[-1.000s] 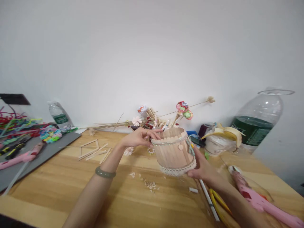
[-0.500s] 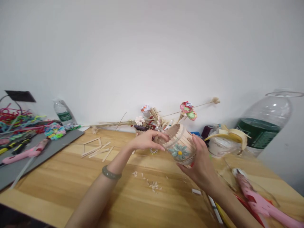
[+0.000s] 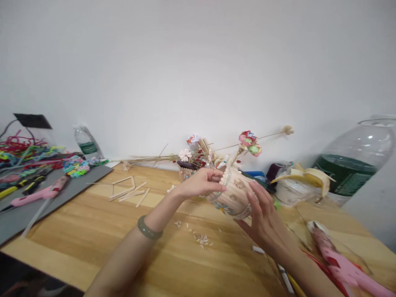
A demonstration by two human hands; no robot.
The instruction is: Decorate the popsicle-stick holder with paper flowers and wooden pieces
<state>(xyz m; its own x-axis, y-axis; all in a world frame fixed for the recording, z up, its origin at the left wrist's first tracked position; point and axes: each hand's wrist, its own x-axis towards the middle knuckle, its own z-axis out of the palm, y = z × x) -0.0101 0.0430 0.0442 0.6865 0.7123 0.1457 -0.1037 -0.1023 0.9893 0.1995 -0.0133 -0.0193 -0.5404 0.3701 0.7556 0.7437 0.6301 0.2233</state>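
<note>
A small round basket of wooden craft sticks [image 3: 232, 194], trimmed with white lace and stuck-on flowers, is held above the wooden table [image 3: 93, 231], tilted with its opening toward the left. My left hand [image 3: 201, 183], with a green bangle on the wrist, pinches its rim. My right hand [image 3: 262, 216] cups its bottom and right side with the fingers spread over the sticks.
Loose craft sticks [image 3: 130, 192] and wood chips [image 3: 201, 238] lie on the table. A pink glue gun [image 3: 340, 264] lies at the right, another [image 3: 37, 194] on a grey mat at the left. Paper flowers on stems [image 3: 247, 142], a banana [image 3: 306, 176] and a large bottle [image 3: 352, 165] stand at the back.
The basket has been turned in my hands: its opening, which faced up, now tips to the left, and the blue daisy has rolled underneath. My right hand slid round its side.
</note>
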